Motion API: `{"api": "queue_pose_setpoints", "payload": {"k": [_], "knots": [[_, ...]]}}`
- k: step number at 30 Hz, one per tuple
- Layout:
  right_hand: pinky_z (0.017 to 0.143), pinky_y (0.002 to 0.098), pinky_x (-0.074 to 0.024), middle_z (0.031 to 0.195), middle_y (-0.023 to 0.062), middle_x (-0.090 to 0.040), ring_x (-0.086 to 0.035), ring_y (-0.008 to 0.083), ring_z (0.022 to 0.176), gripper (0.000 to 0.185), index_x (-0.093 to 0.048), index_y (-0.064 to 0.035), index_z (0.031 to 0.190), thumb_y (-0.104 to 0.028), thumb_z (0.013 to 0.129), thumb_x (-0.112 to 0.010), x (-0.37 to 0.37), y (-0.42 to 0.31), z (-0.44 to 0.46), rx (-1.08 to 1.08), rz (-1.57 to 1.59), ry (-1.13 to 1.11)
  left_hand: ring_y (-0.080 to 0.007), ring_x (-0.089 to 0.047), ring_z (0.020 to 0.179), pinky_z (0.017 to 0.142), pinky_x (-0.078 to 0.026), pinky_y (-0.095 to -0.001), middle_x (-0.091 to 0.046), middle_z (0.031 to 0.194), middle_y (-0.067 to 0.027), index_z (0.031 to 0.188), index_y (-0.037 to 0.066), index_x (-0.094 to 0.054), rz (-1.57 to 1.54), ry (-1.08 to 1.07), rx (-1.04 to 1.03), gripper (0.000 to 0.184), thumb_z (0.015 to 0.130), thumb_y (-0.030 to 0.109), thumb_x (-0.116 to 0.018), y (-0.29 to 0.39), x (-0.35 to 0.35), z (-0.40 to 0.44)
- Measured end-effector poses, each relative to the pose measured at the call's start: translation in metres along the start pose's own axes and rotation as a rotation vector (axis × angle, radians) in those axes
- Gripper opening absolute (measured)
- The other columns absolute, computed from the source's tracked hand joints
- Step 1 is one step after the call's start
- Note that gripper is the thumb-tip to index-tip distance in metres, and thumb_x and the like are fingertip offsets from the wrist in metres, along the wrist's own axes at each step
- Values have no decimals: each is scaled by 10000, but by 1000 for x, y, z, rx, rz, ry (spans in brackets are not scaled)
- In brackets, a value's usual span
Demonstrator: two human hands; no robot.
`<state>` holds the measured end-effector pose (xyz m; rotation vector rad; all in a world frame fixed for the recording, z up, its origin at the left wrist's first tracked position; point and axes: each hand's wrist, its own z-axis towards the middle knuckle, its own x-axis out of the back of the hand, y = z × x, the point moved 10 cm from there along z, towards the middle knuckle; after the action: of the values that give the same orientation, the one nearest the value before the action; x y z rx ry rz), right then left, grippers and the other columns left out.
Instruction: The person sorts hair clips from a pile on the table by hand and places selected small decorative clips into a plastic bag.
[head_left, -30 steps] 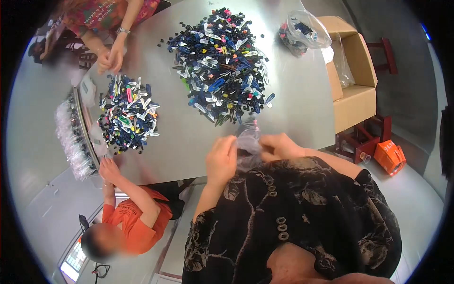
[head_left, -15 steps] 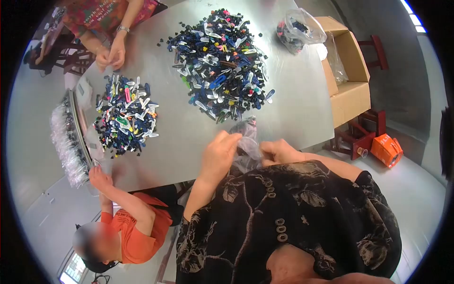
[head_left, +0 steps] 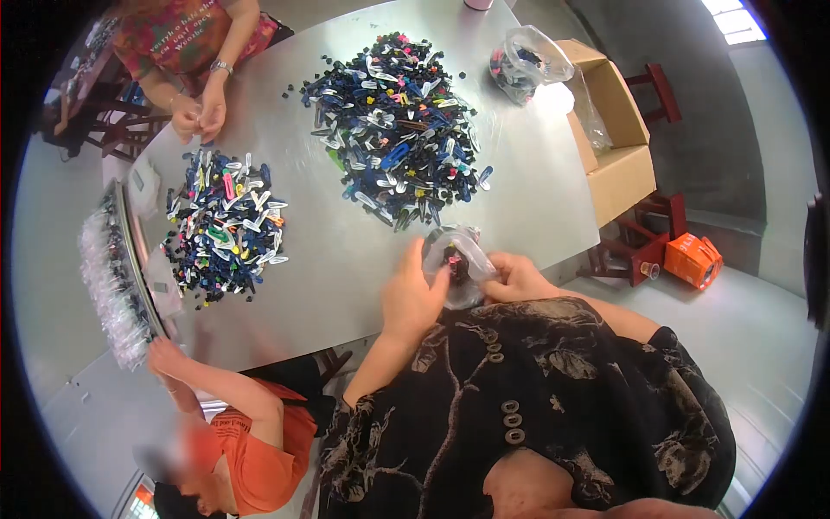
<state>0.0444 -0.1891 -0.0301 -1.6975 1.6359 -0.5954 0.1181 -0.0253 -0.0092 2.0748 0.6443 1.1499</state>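
In the head view, the only one, a clear plastic bag [head_left: 464, 296] with dark pieces and a pink one inside stands between the person's hands, at the near side of the counter [head_left: 290, 324]. It lies to the right of the left hand [head_left: 411, 298] and to the left of the right hand [head_left: 520, 278]; both are touching or close against it, neither plainly nearer. The bag is bunched, so its long axis is hard to tell. The left thumb and forefinger stand apart at its rim; whether they grip, I cannot tell. The right fingers pinch its right edge.

A large heap of hair clips [head_left: 393, 143] lies just beyond the bag, a smaller heap [head_left: 226, 233] to the left. On the far right sits another bag [head_left: 529, 69], beside a cardboard box [head_left: 624, 183]. Two co-workers occupy the left side, one far [head_left: 186, 30], one near [head_left: 264, 463].
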Motion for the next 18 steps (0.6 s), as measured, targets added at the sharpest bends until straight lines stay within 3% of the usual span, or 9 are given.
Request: {"api": "queue_pose_setpoints", "payload": {"k": [2,3,5,6,8,14,17,18], "knots": [[697,280,-512,887,50,-678,-628,92,854,314,-624,-2,1113,-162,868,-739,18,-10,0,32,-206,98,-399,-640,1016,841,-515,-461,-655,1103,-239,1340,19,-522,-33,-35,48,516,906,253,-676,-7,-9,6],[697,280,-512,887,50,-678,-628,92,854,314,-624,-2,1113,-162,868,-739,21,-15,2,30,-211,87,-411,-636,1028,846,-514,-463,-654,1120,-249,1303,11,-545,-9,12,-45,445,917,209,-645,1,-5,8],[608,294,-482,832,36,-645,-594,99,714,291,-574,-24,1018,-189,857,-751,36,-56,2,287,-397,211,-423,-631,1040,851,-514,-466,-652,1137,-259,1267,3,-568,27,72,-122,378,928,165,-615,8,-3,10],[608,294,-482,832,36,-645,-594,99,714,291,-574,-24,1018,-189,857,-751,33,-67,6,286,-391,191,-421,-635,1032,855,-516,-463,-658,1132,-246,1245,-3,-581,27,114,-175,344,932,139,-599,14,-2,9],[595,328,-492,751,83,-641,-625,166,652,252,-575,-26,999,-166,855,-728,22,-94,11,313,-713,236,-419,-638,1023,858,-518,-460,-663,1127,-233,1223,-10,-594,44,158,-226,312,937,114,-583,22,1,5],[591,390,-506,702,149,-636,-640,324,606,176,-576,-42,1017,-112,877,-657,17,-85,10,480,-831,41,-393,-642,933,800,-514,-424,-658,1009,-205,1165,5,-636,25,224,-204,247,936,49,-557,36,24,-6],[641,369,-521,777,148,-652,-658,324,691,185,-578,-24,1026,-109,885,-663,29,-81,20,387,-606,-15,-369,-639,875,770,-505,-400,-646,951,-187,1156,13,-650,31,241,-189,246,932,28,-549,23,18,3],[670,365,-526,832,150,-663,-666,327,743,199,-584,-20,1043,-111,888,-669,38,-76,29,321,-498,-22,-324,-648,848,748,-504,-381,-654,947,-163,1170,11,-645,6,238,-190,248,941,37,-554,18,15,6]]}}
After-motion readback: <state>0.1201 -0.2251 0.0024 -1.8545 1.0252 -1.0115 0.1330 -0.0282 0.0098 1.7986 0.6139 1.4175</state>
